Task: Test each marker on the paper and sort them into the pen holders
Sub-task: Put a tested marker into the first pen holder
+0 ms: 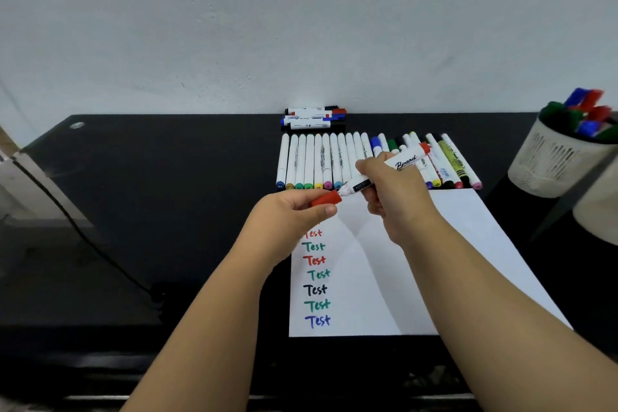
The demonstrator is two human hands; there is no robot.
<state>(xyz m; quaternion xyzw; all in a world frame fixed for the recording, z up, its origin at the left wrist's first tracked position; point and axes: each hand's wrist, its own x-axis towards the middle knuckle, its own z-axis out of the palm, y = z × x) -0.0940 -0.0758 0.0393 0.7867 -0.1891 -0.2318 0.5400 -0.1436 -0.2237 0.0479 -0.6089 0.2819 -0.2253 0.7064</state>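
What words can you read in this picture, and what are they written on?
"Test": on the paper, seven full times down its left side, in green, red, green, black, green and blue; the top red one is partly hidden by the left hand.
"Board": on the marker held in the right hand.
Print on the row of markers and the marker pile: too small to read.

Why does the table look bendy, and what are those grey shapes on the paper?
Head view: the wide-angle lens curves the black table's far edge and splays the pen holder at the right outward; the grey shapes on the paper are soft shadows under the left hand and right hand; the holder's markers look slightly blurred.
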